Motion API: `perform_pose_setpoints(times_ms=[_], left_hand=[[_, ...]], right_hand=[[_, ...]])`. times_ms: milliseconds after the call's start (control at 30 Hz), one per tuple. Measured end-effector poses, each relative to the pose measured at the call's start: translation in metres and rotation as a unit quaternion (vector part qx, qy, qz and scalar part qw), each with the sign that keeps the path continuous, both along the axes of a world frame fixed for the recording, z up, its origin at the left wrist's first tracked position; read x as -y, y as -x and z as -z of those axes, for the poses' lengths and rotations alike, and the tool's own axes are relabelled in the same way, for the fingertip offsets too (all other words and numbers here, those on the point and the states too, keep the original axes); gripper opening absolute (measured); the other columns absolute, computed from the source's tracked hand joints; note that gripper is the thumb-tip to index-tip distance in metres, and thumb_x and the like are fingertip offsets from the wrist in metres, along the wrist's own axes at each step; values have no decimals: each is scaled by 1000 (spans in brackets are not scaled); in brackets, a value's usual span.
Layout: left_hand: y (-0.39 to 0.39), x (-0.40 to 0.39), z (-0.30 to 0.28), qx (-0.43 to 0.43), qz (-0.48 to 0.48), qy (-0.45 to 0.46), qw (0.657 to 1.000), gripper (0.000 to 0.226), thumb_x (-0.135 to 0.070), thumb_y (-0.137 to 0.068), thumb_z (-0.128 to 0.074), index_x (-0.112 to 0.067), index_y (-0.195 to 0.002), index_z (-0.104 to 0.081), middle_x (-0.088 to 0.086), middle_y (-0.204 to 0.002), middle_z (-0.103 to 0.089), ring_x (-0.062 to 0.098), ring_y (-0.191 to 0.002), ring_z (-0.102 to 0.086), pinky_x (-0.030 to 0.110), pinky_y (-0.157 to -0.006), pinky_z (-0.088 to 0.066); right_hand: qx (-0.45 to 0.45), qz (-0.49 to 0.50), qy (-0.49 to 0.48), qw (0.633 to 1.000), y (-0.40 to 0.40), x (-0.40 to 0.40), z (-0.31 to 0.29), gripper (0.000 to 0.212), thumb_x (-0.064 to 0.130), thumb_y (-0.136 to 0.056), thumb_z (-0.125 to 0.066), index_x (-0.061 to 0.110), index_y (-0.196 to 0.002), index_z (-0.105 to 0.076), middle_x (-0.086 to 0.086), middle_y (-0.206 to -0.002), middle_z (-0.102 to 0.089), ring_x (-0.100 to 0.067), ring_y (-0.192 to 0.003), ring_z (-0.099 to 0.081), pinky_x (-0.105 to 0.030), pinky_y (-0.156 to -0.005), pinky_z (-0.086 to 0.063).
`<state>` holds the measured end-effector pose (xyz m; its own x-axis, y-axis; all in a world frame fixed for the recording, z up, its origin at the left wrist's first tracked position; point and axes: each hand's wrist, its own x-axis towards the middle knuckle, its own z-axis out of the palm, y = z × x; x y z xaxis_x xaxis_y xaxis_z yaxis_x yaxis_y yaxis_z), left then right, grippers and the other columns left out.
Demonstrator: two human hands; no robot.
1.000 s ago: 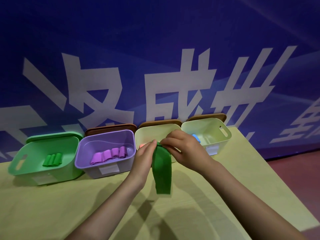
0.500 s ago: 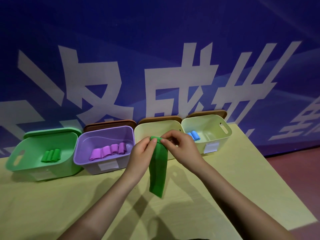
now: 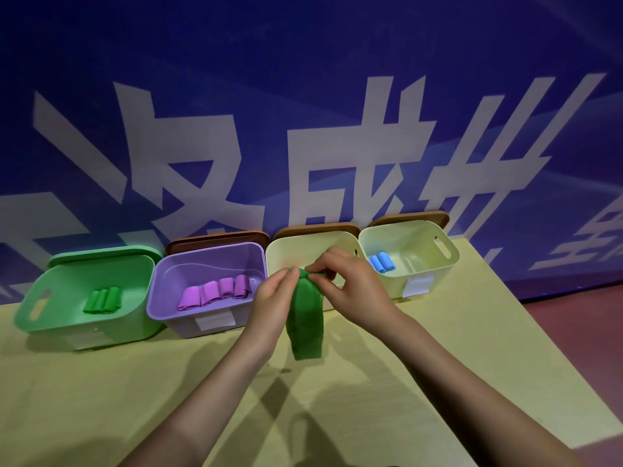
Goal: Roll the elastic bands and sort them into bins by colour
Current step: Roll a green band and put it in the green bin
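Green elastic band [image 3: 306, 318] is hanging in the air above the yellow table [image 3: 101, 382], in front of the row of bins, with its lower end sitting just above the table surface. The left hand [image 3: 274, 306] is pinching the top of the band between thumb and fingertips. The right hand [image 3: 350, 291] is gripping the same top end from the other side, its fingers curling over the first turn of the roll. Both hands are meeting at the band's upper edge, in front of the middle cream bin [image 3: 290, 254].

Four bins are standing side by side along the far edge of the table, against a blue wall [image 3: 303, 79] bearing large white characters:

- The green bin [image 3: 43, 328], at the far left, is holding three rolled green bands [image 3: 102, 301] lying together on its floor.
- The purple bin [image 3: 161, 298], just to its right, is holding four rolled purple bands [image 3: 214, 293] lying in a line.
- The middle cream bin is being largely covered by the hands; its contents cannot be told.
- The right cream bin [image 3: 448, 261] is holding two rolled blue bands [image 3: 382, 262] near its left wall.

Brown lids [image 3: 219, 236] are leaning upright behind the purple and cream bins, and a green lid [image 3: 101, 254] is standing behind the green bin. White labels are showing on the front walls of the purple bin and the right cream bin.
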<state>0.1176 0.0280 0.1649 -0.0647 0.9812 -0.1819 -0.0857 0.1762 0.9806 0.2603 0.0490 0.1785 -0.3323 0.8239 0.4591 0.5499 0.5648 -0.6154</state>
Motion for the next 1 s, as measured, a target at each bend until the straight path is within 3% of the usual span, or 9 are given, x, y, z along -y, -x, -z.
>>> perform_pose_setpoints(times_ms=[233, 367, 433, 567, 700, 900, 1000], left_hand=[[7, -7, 5, -51, 21, -32, 998, 23, -28, -100, -46, -17, -92, -64, 24, -97, -62, 26, -87, -58, 41, -78, -47], [9, -7, 8, -108, 32, -76, 991, 25, -20, -100, -44, -1, -92, -58, 21, -81, -55, 16, -73, -50, 33, -67, -41], [9, -7, 10, -122, 37, -77, 989, 24, -18, -100, -44, -2, -90, -57, 14, -78, -52, 13, -71, -47, 29, -65, -39], [8, -7, 12, -82, 31, -30, 996, 21, -21, -100, -44, -21, -88, -62, 10, -91, -61, 11, -82, -55, 16, -68, -43], [7, -5, 11, -37, 32, 46, 998, 22, -35, -97, -49, -26, -89, -68, 7, -101, -71, 16, -98, -65, 32, -90, -49], [-5, 1, 4, -38, 22, 36, 998, 21, -36, -99, -45, -28, -98, -65, 6, -104, -68, 17, -103, -63, 36, -94, -48], [-10, 4, 3, -50, 23, 14, 998, 20, -32, -100, -44, -28, -94, -63, 12, -108, -65, 20, -103, -62, 37, -95, -47]], right_hand=[[-110, 29, 123, 986, 6, -1, 8, 16, 12, -95, -56, 13, -101, -71, 15, -90, -64, -2, -85, -59, -12, -73, -46], [-133, 51, 211, 967, 11, -6, 12, 14, 15, -91, -62, 15, -101, -73, 8, -88, -70, -5, -81, -63, -21, -75, -52], [-126, 64, 199, 970, 14, -6, 14, 9, 14, -89, -64, 15, -89, -73, 8, -80, -69, -9, -74, -61, -23, -70, -49], [-94, 77, 152, 981, 18, -5, 16, 9, 13, -89, -64, 19, -82, -65, 4, -80, -65, -11, -73, -56, -29, -68, -48], [-82, 84, 117, 986, 17, -2, 17, 12, 12, -88, -64, 20, -80, -60, 9, -77, -58, -6, -71, -52, -23, -65, -45], [-9, 55, 4, 998, 4, 3, 18, 2, 8, -86, -65, 10, -86, -65, 5, -84, -53, -7, -74, -49, -19, -67, -43], [-40, 41, 25, 998, -3, 7, 14, 6, 8, -85, -68, 12, -89, -70, 8, -84, -53, -5, -75, -51, -14, -70, -43]])
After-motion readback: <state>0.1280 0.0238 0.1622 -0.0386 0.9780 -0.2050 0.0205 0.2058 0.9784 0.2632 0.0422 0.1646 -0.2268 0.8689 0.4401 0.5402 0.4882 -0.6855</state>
